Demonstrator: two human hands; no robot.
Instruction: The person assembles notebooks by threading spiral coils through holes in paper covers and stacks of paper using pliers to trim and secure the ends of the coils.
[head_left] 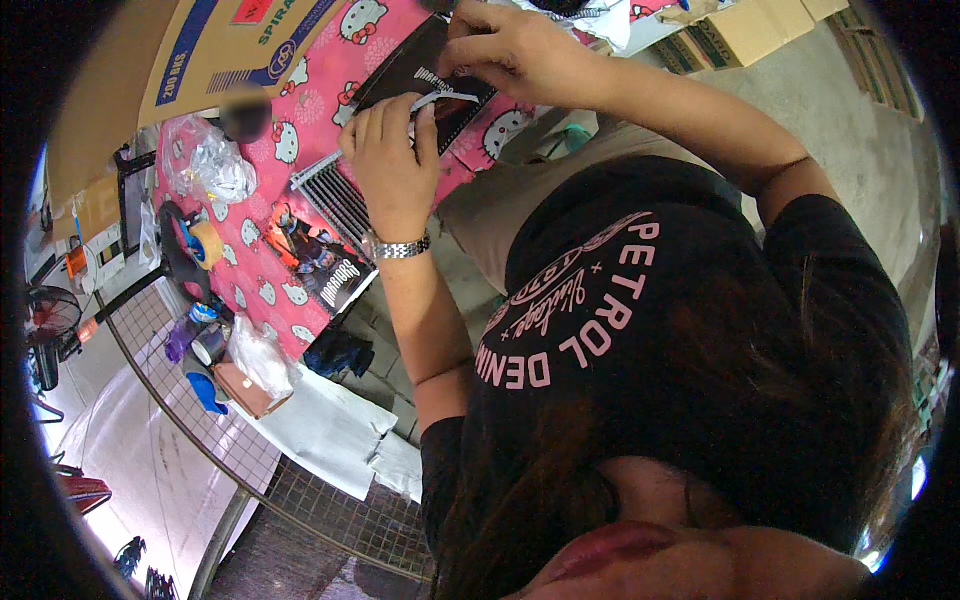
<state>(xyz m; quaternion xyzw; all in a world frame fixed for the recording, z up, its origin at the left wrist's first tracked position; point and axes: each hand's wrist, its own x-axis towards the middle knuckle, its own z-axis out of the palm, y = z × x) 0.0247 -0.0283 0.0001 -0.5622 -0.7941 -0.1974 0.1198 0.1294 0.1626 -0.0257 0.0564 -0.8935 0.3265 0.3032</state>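
Observation:
A dark notebook cover (pixel 405 62) with light lettering lies on the table under both hands. My left hand (pixel 390 160), wearing a metal watch, rests over its near left corner, thumb and forefinger closed on a thin white strip (pixel 458 97). The strip curls across the cover toward the right. Above the cover's right side is my right hand (pixel 520 55), its fingers bent and pinched together; what they hold, if anything, is too small to make out. Beside my left wrist sits a stack of notebooks (pixel 335 195), with the edges showing. Left of it lies a colourful printed cover (pixel 318 258).
A pink patterned cloth (pixel 240 285) covers the table. A large cardboard box (pixel 205 60) stands at the far left, near crumpled clear plastic (pixel 215 165) and a tape roll (pixel 206 244). At the near left are a white plastic bag (pixel 262 355) and a brown pouch (pixel 245 390). More cartons (pixel 755 35) stand far right.

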